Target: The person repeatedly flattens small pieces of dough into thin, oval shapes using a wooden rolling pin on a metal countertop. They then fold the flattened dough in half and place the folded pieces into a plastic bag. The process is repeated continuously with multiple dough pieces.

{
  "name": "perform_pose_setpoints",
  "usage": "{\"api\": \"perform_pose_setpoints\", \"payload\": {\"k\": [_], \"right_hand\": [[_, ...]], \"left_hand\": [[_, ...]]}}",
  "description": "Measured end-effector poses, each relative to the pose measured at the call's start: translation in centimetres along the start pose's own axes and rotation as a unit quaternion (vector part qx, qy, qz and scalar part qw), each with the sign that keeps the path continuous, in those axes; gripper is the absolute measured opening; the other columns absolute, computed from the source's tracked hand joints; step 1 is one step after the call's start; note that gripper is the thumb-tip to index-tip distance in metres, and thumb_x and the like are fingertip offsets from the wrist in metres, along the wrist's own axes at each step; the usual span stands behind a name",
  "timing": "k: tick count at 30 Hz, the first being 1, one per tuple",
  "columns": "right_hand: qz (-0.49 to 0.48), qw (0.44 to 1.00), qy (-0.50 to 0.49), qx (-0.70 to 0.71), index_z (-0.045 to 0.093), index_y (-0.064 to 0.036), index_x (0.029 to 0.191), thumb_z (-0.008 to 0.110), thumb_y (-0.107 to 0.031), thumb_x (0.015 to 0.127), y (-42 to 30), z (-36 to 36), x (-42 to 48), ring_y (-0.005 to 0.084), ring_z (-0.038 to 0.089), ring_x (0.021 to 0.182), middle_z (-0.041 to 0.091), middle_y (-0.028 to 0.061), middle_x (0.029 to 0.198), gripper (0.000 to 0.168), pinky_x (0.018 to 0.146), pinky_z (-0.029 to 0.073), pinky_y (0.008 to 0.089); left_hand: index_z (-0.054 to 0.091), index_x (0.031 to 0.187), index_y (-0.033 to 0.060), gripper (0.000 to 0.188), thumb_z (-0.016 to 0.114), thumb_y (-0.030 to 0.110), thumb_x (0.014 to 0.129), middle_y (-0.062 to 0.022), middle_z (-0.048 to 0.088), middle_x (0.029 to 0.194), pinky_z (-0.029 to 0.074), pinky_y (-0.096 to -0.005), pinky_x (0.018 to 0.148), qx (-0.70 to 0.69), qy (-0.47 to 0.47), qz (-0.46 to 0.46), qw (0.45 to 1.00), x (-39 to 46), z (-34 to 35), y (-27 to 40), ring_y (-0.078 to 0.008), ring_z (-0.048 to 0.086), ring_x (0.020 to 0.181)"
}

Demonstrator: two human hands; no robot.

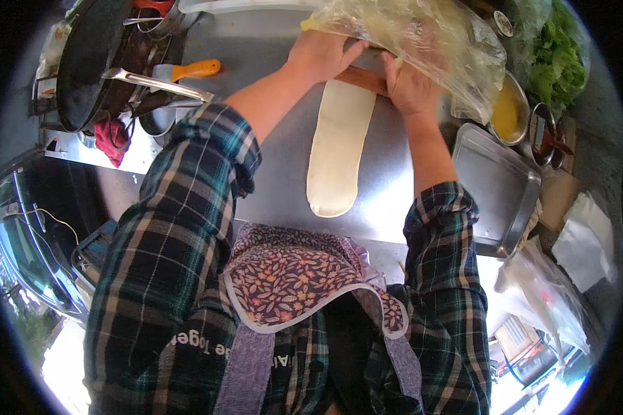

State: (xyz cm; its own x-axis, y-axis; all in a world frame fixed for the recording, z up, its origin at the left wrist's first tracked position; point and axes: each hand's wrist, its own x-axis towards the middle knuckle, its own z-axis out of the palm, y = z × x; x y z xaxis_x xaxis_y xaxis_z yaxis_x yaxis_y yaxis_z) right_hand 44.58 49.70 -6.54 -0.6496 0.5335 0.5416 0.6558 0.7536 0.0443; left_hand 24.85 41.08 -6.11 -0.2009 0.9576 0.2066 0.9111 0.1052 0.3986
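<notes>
A long flat strip of rolled dough lies on the metal worktop before me, rounded at its near end. Across its far end sits a brown wooden rolling pin, partly hidden by my hands. My left hand is just beyond the pin's left end, its fingers reaching under the edge of a clear plastic bag or sheet. My right hand is by the pin's right end, thumb pointing away and fingers blurred behind the plastic. What the fingers hold under there is hidden.
On the left are an orange-handled scraper, metal tongs and a large dark pan. A metal tray, a bowl of yellow liquid and bagged leafy greens stand on the right.
</notes>
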Motion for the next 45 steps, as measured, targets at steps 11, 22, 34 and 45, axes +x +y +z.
{"api": "perform_pose_setpoints", "payload": {"k": [11, 22, 34, 45], "right_hand": [[-0.07, 0.966, -0.185, 0.167, 0.056, -0.009, 0.138, 0.073, -0.06, 0.081, -4.6, -7.4, -11.1, 0.0374, 0.053, 0.137, 0.052, 0.0218, 0.15, 0.077, 0.099, 0.047, 0.0509], [0.013, 0.962, -0.153, 0.224, 0.065, -0.014, 0.133, 0.079, -0.011, 0.075, -8.1, -15.8, -19.9, 0.024, 0.068, 0.101, 0.069, 0.0053, 0.125, 0.06, 0.081, 0.053, 0.0373], [0.118, 0.983, -0.054, -0.128, 0.071, -0.017, 0.126, 0.077, -0.032, 0.088, 13.7, -13.0, -10.3, 0.031, 0.059, 0.124, 0.073, 0.0025, 0.117, 0.041, 0.098, 0.047, 0.0483], [0.025, 0.984, -0.148, -0.096, 0.067, -0.009, 0.096, 0.076, -0.034, 0.088, 19.4, -9.9, -6.5, 0.0357, 0.065, 0.099, 0.071, 0.0085, 0.095, 0.027, 0.078, 0.051, 0.0503]], "left_hand": [[0.059, 0.129, 0.0054, 0.047, 0.061, 0.042, 0.099, -0.0215, 0.046, 0.154, 0.033, -0.0555, 0.118, 0.07, 0.053, -0.001, 0.996, -12.5, -1.1, 2.6, -0.0394, 0.044, 0.142], [0.034, 0.157, 0.0001, 0.082, 0.065, 0.042, 0.094, -0.0201, 0.033, 0.164, 0.022, -0.0548, 0.124, -0.048, -0.074, 0.055, 0.995, -27.8, -4.9, 7.9, -0.0371, 0.03, 0.153], [0.029, 0.16, 0.0059, 0.094, 0.067, 0.055, 0.09, -0.025, 0.018, 0.168, 0.013, -0.0598, 0.124, -0.004, -0.096, 0.079, 0.992, -23.6, 2.6, 12.9, -0.0421, 0.016, 0.156], [0.036, 0.157, 0.0063, 0.081, 0.066, 0.047, 0.094, -0.0231, 0.024, 0.166, 0.017, -0.0545, 0.124, -0.087, -0.081, 0.063, 0.991, -23.7, 2.6, 11.9, -0.04, 0.021, 0.155]]}}
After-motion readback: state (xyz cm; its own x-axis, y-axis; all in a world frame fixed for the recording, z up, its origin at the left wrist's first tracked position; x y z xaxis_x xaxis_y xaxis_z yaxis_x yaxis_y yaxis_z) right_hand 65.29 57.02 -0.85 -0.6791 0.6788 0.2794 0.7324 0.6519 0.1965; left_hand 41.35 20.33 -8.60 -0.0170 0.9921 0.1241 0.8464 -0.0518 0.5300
